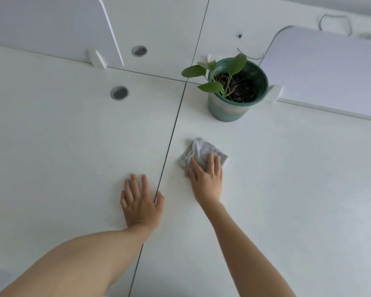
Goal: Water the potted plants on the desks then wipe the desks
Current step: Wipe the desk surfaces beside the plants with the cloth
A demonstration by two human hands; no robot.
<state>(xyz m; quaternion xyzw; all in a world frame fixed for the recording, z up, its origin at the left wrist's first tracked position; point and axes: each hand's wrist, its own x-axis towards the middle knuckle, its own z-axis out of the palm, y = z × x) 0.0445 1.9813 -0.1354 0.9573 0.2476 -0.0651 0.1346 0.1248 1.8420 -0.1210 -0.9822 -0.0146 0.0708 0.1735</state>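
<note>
A grey cloth (198,150) lies crumpled on the right white desk (287,179), just right of the dark seam between the two desks. My right hand (207,179) presses flat on the cloth's near part, fingers spread over it. My left hand (140,201) rests palm down on the left desk (62,136), its thumb touching the seam, holding nothing. A green pot (229,110) with dark soil and a small leafy plant (210,82) stands upright on the right desk, beyond the cloth.
White divider panels stand at the back left (51,28) and back right (330,71), held by white brackets. Two round cable holes (119,93) (139,51) sit in the desks. A thin cable (334,20) lies on the far desk.
</note>
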